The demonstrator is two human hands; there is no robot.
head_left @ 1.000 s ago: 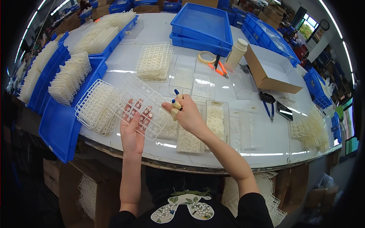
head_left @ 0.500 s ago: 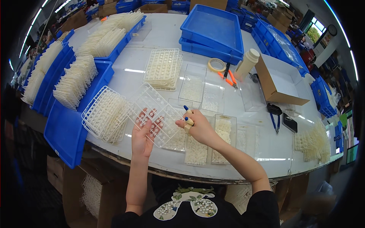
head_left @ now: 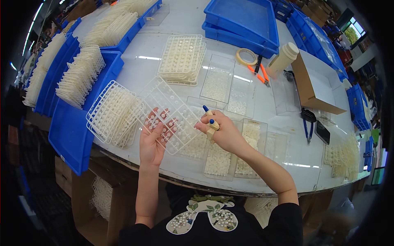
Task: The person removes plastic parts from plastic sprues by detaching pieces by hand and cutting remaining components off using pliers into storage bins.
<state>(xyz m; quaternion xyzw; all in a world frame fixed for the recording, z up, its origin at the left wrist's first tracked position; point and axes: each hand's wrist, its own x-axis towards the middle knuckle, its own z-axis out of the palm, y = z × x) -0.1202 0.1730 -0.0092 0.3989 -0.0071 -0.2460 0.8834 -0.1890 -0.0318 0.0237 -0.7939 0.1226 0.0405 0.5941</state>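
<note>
My left hand (head_left: pixel 152 141) grips a pale plastic grid frame (head_left: pixel 172 119) from below, its fingers showing through the openings. Small round pieces sit along the frame's bars. Closed around a cream hand tool with blue ends (head_left: pixel 212 126), my right hand (head_left: pixel 225 133) is at the frame's right edge; the tool's working end is hidden. Just left of my left hand leans a stack of similar frames (head_left: pixel 113 112). Below and beyond my right hand lie clear boxes of small white pieces, among them a near box (head_left: pixel 218 160) and a box to its right (head_left: pixel 250 137).
Another frame stack (head_left: pixel 182 59) lies farther back. Blue trays (head_left: pixel 242 20) stand behind, and a blue bin (head_left: pixel 69 139) overhangs the left edge. Tape (head_left: pixel 246 57), orange-handled pliers (head_left: pixel 262 76), a cream bottle (head_left: pixel 283 59), a cardboard box (head_left: pixel 305 86) and dark-handled pliers (head_left: pixel 308 127) are right.
The view has shifted, so the far table things sit higher and the right-hand ones farther right. Both hands keep their grips; the frame stays between them at nearly the same tilt.
</note>
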